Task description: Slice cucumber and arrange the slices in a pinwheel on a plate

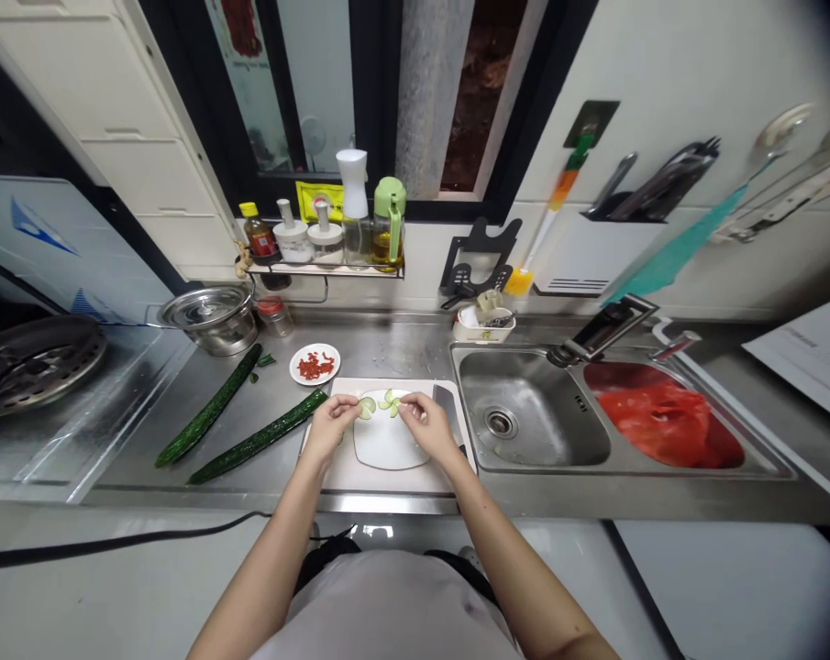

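Observation:
My left hand (pixel 333 426) pinches a thin round cucumber slice (pixel 366 408) between thumb and fingertips, over the left rim of a white plate (pixel 391 451). Thumb and fingers of my right hand (pixel 426 426) are closed at the edge of some cucumber slices (pixel 390 401) grouped at the plate's far side. The plate rests on a pale cutting board (pixel 338 478). One long cucumber (pixel 256 438) lies with its far end by my left hand, and another cucumber (pixel 209 408) lies farther left.
A small dish of chopped red pieces (pixel 315 364) stands behind the board. To the right is a double sink (pixel 538 454), with a red plastic bag (pixel 655 422) in its right basin. A lidded steel pot (pixel 212 316) and a seasoning shelf (pixel 325 270) are at the back.

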